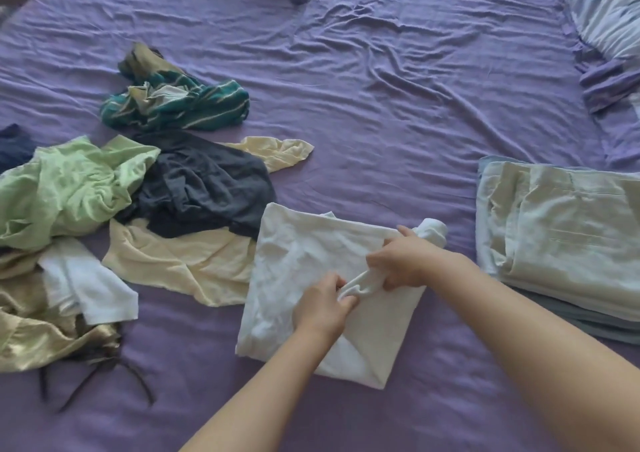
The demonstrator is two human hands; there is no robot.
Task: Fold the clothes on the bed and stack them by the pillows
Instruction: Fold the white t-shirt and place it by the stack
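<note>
Wide bed point(381, 105) under a wrinkled purple sheet, filling nearly the whole view. Striped pillow point(602, 4) at the far right corner, partly out of view. Along the left edge, a loose heap of unfolded clothes: light green shirt point(69, 188) on top at the left, dark grey garment point(204, 184) just beside it and overlapping a cream shirt point(180, 264), shiny tan garment point(31, 333) nearest the near edge with a small white piece point(90, 288) lying across it. Farther back, apart from the heap, a crumpled green striped top point(180, 105). Near the right edge, a neat stack of folded clothes point(561, 229), pale garment uppermost, blue-grey layers showing beneath, well short of the pillow. Between heap and stack, close to the near edge, a white shirt point(311, 278) lying flat and partly folded, its left edge touching the cream shirt, 1 sleeve bunched at its far right corner. Both hands on the white shirt, close together but not touching: left hand point(322, 306) pinching a twisted ridge of the white fabric, right hand point(405, 261) gripping the same ridge a little farther up, fingers curled into the cloth. 2 bare forearms reaching in from the bottom right. Thin dark cords point(104, 379) trailing on the sheet below the tan garment.
</note>
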